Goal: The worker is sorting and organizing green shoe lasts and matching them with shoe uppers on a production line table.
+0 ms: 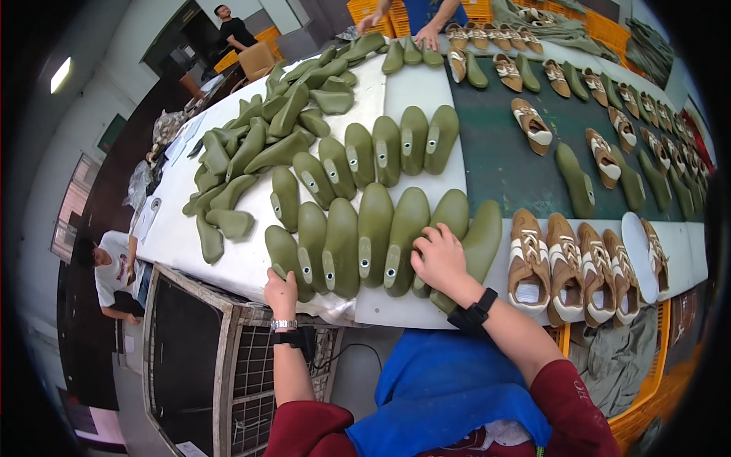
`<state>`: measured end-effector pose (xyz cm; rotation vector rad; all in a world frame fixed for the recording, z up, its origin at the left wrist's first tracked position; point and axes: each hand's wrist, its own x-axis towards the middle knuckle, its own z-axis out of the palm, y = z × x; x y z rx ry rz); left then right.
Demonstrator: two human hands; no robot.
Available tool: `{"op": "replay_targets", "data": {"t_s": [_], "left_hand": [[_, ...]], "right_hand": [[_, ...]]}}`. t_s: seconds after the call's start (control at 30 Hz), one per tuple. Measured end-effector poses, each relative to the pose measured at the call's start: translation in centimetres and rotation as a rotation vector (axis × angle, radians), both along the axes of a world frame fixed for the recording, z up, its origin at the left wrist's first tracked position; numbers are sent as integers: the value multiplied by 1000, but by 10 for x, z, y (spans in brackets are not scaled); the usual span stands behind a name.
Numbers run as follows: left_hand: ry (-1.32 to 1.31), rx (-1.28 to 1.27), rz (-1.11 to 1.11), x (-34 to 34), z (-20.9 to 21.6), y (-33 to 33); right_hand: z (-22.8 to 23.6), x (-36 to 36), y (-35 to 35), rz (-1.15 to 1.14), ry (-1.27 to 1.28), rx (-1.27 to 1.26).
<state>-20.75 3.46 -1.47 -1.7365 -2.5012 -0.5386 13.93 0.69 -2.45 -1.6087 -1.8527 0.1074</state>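
A person in a white shirt [116, 268] is at the far left, beyond a mesh cage [226, 335] on the near left. On the left of the white table [415, 314], a pile of green lasts [255, 145] lies jumbled, farther off than the left hand [280, 295]. That hand, with a metal watch [284, 325] at the wrist, has its fingers bent at the near end of the leftmost last [281, 245] in the front row. It touches this last; whether it grips it, I cannot tell.

The front row, seven lasts with toes pointing away, runs between and beyond the two hands. Just behind it, slightly left, a back row [386, 148] of seven leans the same way.

The right hand [439, 259], with a black band [478, 306] on its wrist, lies over the sixth last [451, 217], fingers bent and spread; a firm grip cannot be made out. The seventh last [481, 242] is just right of it.

Farther right, brown shoes [529, 263] stand in a near row, with a white insole [638, 255] among them. Beyond, more shoes and lasts stand on a green mat [491, 114]. At the far side, a co-worker's hand [428, 36] is at three lasts [412, 53].
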Motion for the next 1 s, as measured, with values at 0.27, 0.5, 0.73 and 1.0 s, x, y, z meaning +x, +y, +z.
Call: {"op": "replay_targets", "data": {"t_s": [0.27,0.5,0.73,1.0], "left_hand": [[-195,89,-19,-17,-15,11],[97,387,-499,85,4,14],[-118,215,-948,201,15,-19],[62,132,-909,242,4,-21]], "right_hand": [[-2,18,-44,-8,48,15],[12,41,-79,-9,3,-212],[19,90,-97,40,-18,-378],[63,114,-74,38,-250,-760]]}}
